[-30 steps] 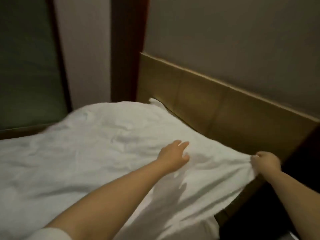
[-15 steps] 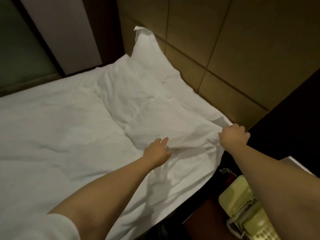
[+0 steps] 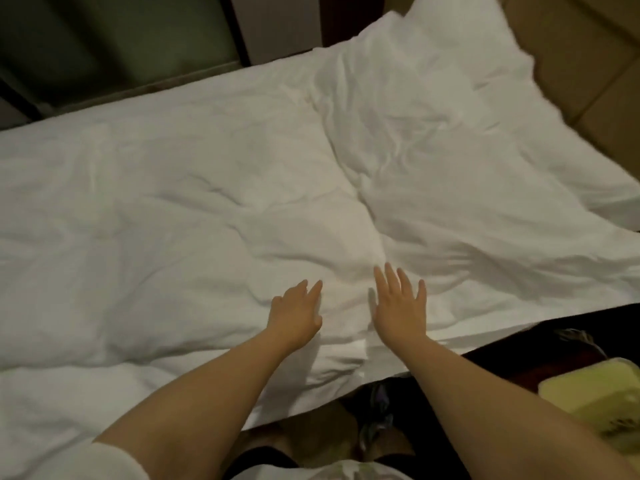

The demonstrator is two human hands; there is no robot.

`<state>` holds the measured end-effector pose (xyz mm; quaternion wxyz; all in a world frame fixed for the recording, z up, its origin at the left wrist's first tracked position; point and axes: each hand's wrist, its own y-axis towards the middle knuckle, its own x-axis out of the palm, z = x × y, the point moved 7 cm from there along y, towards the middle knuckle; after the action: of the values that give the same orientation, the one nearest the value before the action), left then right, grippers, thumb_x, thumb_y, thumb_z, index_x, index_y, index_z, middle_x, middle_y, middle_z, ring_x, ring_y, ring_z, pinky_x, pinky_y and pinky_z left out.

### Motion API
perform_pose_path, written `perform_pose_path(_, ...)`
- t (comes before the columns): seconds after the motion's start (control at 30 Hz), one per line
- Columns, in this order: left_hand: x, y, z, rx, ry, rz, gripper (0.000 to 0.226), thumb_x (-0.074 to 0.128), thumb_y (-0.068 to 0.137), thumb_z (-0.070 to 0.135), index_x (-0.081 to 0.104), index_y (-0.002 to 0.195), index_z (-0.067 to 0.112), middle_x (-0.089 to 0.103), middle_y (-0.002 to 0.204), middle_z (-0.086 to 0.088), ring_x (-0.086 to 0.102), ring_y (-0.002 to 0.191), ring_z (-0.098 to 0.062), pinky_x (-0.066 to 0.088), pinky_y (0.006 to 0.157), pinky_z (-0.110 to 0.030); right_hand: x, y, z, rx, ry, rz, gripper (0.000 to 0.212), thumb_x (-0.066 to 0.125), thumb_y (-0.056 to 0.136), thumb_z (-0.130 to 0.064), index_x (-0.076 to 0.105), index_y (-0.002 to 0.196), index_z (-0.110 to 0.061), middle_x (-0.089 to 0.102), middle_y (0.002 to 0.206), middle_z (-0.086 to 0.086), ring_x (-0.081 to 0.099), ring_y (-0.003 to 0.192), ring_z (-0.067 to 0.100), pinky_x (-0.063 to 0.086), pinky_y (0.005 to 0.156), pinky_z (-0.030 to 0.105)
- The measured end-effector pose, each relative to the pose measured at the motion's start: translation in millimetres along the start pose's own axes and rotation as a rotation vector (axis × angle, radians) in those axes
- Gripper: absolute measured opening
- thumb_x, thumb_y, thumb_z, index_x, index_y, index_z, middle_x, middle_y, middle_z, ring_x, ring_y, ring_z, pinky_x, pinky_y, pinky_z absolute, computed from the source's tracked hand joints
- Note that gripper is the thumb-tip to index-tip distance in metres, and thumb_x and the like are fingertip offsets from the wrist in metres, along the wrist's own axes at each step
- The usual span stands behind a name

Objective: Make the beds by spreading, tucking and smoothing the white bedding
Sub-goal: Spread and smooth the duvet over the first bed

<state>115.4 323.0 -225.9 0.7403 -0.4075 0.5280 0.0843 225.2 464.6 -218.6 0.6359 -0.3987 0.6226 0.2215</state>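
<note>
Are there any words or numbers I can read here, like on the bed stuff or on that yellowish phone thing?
No text can be read anywhere.
The white bedding and the pillow are plain, with no label showing.
The yellowish phone has some dark marks near the picture's edge, but they are too blurred to read.

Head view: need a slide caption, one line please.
Left hand and right hand rest flat on the rumpled white bedding.
</note>
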Motion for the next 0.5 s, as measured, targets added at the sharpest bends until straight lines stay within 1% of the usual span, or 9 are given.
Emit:
perform_pose_path(0.1, 42, -25, -60, 0.004, 0.039, -0.09, 0.066, 0.039, 0.094, 0.032, 0.007, 0.151, 0.025, 0.011, 0.158, -0.007, 0.026, 0.138, -0.027, 0.027, 0.108, -0.044, 48, -26, -57, -0.085, -0.028, -0.17, 0.074, 0.04, 0.097, -0.018, -0.009, 0.153, -0.02, -0.009, 0.161, 0.003, -0.003, 0.148, 0.024, -0.004, 0.115, 0.052)
perform_pose_path(0.17, 66, -41, -105, 0.004, 0.083, -0.122, 0.066, 0.039, 0.095, 0.032, 0.006, 0.152, 0.025, 0.006, 0.159, -0.007, 0.018, 0.142, -0.026, 0.02, 0.112, -0.046, 63, -37, -97, -0.115, -0.051, -0.208, 0.076, 0.039, 0.098, -0.018, -0.014, 0.151, -0.021, -0.014, 0.16, 0.003, -0.008, 0.148, 0.025, -0.004, 0.115, 0.051)
perform_pose_path(0.23, 82, -53, -152, 0.036, 0.141, -0.113, 0.067, 0.042, 0.094, 0.032, 0.007, 0.152, 0.024, 0.005, 0.159, -0.007, 0.014, 0.144, -0.024, 0.018, 0.113, -0.047, 80, -44, -141, -0.132, -0.047, -0.23, 0.075, 0.039, 0.099, -0.02, -0.013, 0.152, -0.022, -0.013, 0.16, 0.004, -0.007, 0.148, 0.025, -0.003, 0.116, 0.052)
perform_pose_path(0.27, 85, -58, -173, 0.082, 0.164, -0.064, 0.069, 0.047, 0.092, 0.03, 0.014, 0.151, 0.023, 0.012, 0.159, -0.008, 0.02, 0.143, -0.025, 0.022, 0.111, -0.048, 89, -46, -163, -0.134, -0.061, -0.247, 0.073, 0.039, 0.099, -0.021, -0.011, 0.152, -0.023, -0.01, 0.161, 0.004, -0.005, 0.148, 0.026, -0.002, 0.116, 0.052)
perform_pose_path(0.3, 87, -61, -192, 0.138, 0.17, 0.005, 0.071, 0.057, 0.086, 0.025, 0.026, 0.149, 0.022, 0.025, 0.155, -0.011, 0.032, 0.139, -0.027, 0.03, 0.107, -0.049, 96, -46, -185, -0.139, -0.069, -0.246, 0.07, 0.038, 0.1, -0.023, -0.009, 0.152, -0.023, -0.007, 0.161, 0.004, -0.002, 0.148, 0.026, 0.0, 0.116, 0.051)
perform_pose_path(0.37, 94, -68, -236, 0.23, 0.205, 0.076, 0.073, 0.072, 0.067, 0.017, 0.049, 0.136, 0.02, 0.051, 0.138, -0.014, 0.055, 0.121, -0.028, 0.046, 0.092, -0.049, 106, -39, -234, -0.17, -0.103, -0.223, 0.067, 0.04, 0.099, -0.027, 0.001, 0.154, -0.021, 0.005, 0.161, 0.006, 0.009, 0.147, 0.027, 0.008, 0.116, 0.052)
perform_pose_path(0.43, 99, -77, -285, 0.27, 0.278, 0.118, 0.066, 0.06, 0.069, 0.015, 0.047, 0.133, 0.024, 0.058, 0.131, -0.012, 0.059, 0.115, -0.027, 0.046, 0.091, -0.049, 114, -35, -287, -0.235, -0.11, -0.193, 0.071, 0.061, 0.089, -0.023, 0.027, 0.15, -0.017, 0.032, 0.153, 0.01, 0.034, 0.138, 0.03, 0.027, 0.109, 0.055)
perform_pose_path(0.47, 100, -83, -312, 0.267, 0.309, 0.148, 0.062, 0.05, 0.073, 0.016, 0.042, 0.133, 0.025, 0.058, 0.132, -0.012, 0.059, 0.116, -0.026, 0.041, 0.095, -0.048, 117, -36, -311, -0.273, -0.118, -0.153, 0.073, 0.071, 0.079, -0.019, 0.039, 0.144, -0.016, 0.045, 0.145, 0.011, 0.046, 0.13, 0.031, 0.036, 0.103, 0.056)
perform_pose_path(0.5, 100, -88, -337, 0.258, 0.334, 0.169, 0.059, 0.043, 0.075, 0.016, 0.039, 0.133, 0.025, 0.057, 0.132, -0.012, 0.059, 0.117, -0.027, 0.035, 0.098, -0.048, 123, -37, -330, -0.309, -0.118, -0.126, 0.075, 0.076, 0.072, -0.015, 0.044, 0.139, -0.017, 0.052, 0.139, 0.011, 0.052, 0.124, 0.031, 0.041, 0.099, 0.055)
